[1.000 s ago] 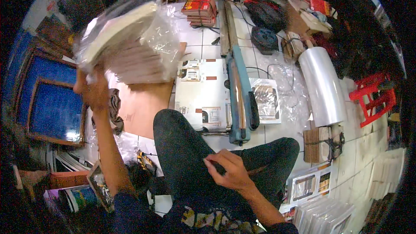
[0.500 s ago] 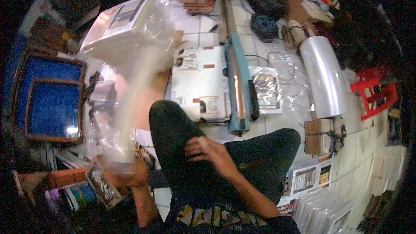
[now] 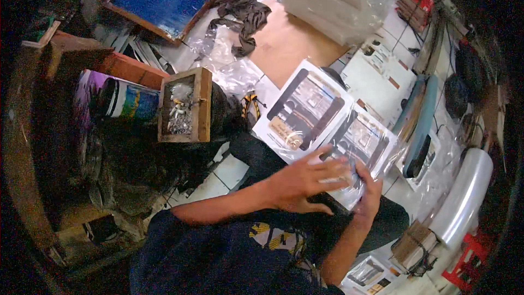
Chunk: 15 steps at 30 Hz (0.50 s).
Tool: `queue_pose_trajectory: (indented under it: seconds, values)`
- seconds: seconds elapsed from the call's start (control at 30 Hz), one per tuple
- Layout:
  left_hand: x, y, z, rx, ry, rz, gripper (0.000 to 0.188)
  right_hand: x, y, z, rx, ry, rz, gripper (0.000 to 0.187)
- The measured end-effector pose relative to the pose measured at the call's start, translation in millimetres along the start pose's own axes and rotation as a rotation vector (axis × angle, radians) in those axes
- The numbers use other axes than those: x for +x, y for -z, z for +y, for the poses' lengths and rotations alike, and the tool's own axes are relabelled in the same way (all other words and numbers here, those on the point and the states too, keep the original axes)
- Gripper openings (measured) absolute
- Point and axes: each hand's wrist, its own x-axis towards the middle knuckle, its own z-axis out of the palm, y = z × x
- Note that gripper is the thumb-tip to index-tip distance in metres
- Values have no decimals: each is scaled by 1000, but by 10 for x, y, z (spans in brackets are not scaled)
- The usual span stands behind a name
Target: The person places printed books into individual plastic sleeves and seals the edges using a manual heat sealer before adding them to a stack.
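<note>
Two white boxes with a printed picture of a dark device, like a small oven, lie side by side over my lap: the left box [image 3: 305,110] and the right box [image 3: 361,135]. Clear plastic film shines on the right one. My right hand [image 3: 369,192] grips the lower edge of the right box, thumb along its front. Over that same box's lower left corner my left hand [image 3: 305,184] has its fingers spread, partly smeared by motion; whether they touch the film I cannot tell.
A tall film-wrapped stack [image 3: 338,5] stands on brown board [image 3: 281,46]. Rightward are a blue bar-shaped sealer [image 3: 417,117] and a clear film roll [image 3: 464,196]. Yellow-handled snips [image 3: 251,108] lie near a wooden box of cigarette butts [image 3: 183,106]. Blue framed screens [image 3: 164,0] lie beyond.
My view has swung left. The blurred pale item in my left hand is replaced by two boxes over my lap. My right hand has left my leg and now grips one box.
</note>
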Motion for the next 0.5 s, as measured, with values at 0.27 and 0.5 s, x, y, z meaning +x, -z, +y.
queue_pose_trajectory:
  seconds: [0.27,0.5]
  values:
    - [-598,1302,-301,967,788,289,81,-14,15,113,16,-67,94,59]
    - [-1329,1413,-50,501,1544,539,161,33,62,160,72,-196,31,43]
